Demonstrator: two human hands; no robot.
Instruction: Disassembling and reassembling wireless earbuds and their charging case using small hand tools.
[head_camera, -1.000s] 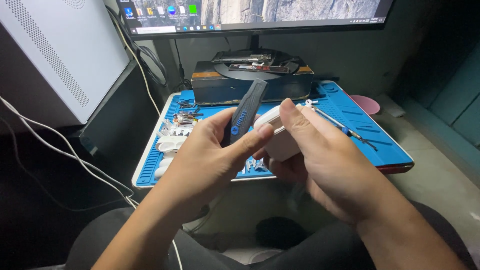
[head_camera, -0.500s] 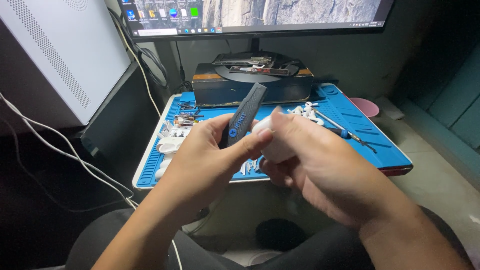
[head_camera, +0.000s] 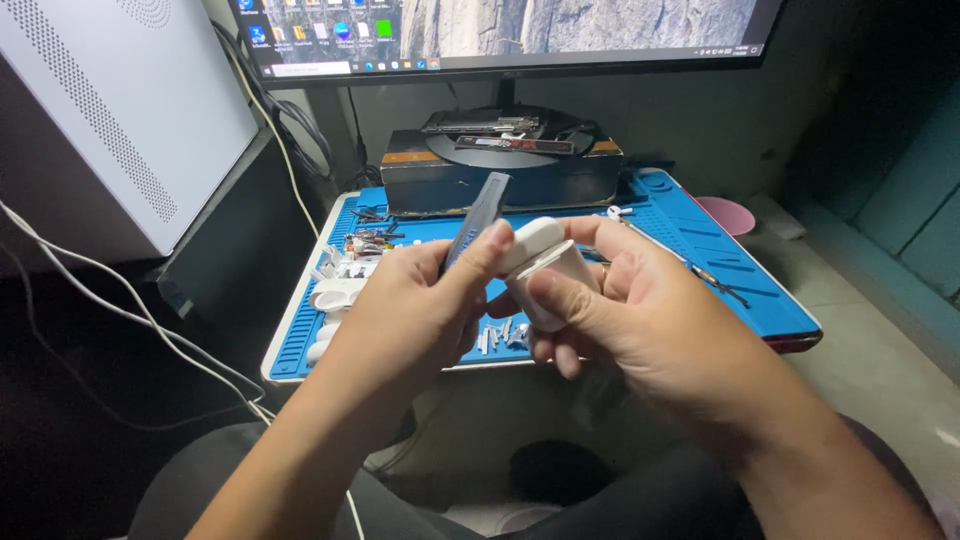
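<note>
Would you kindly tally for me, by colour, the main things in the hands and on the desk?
White: 2, the small case in the right hand and the computer tower
Blue: 1, the work mat
Dark blue-grey: 1, the pry tool in the left hand
Pink: 1, the small dish
Black: 1, the box under the monitor
Total: 6
</note>
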